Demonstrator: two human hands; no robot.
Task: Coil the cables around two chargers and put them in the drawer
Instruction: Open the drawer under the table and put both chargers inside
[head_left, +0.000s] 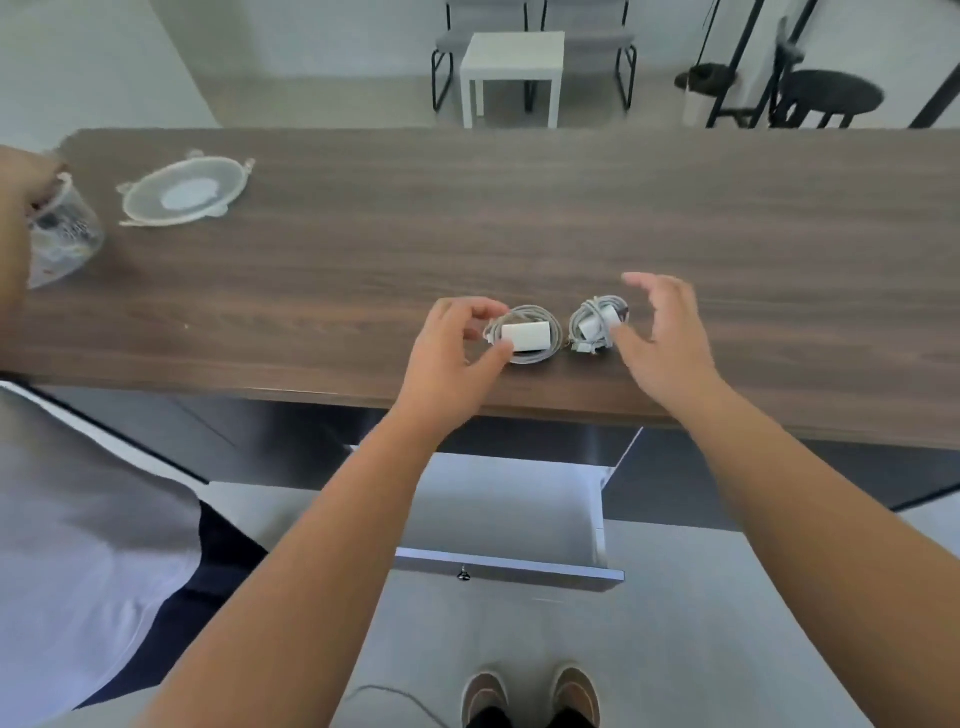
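Head cam, what did it catch?

— Long dark wood-grain counter (571, 208) ran across mid-frame. Two chargers near its front edge, centre of frame, just beside each other, not touching as far as I could tell. Left charger (524, 335): white brick lying flat w/ grey cable coiled round it. Right charger (597, 325): smaller bundle, cable wrapped tighter.

— Hands?

— Left hand (452, 353) was at the left charger, thumb and fingers curled narrow at the coil's left edge, touching it; couldn't tell if it truly gripped. Right hand (665, 338) was spread wide, fingers relaxed, just right of the right charger, holding nothing. Some motion blur on it.

— Drawer?

— Drawer (597, 519) was pulled out below the counter edge, lower centre, white inside, small key at its front.

— Rest of the surface, room?

— Upper left: round clear lid (187, 192) lay flat on the counter. Far left edge: another person's hand (21, 182) was on top of a clear jar (65, 234); their light sleeve filled lower left. Behind the counter, top of frame: white side table (511, 57), grey chairs, dark round stool (831, 96) at top right. Pale floor, wearer's brown shoes (530, 696) at bottom centre.
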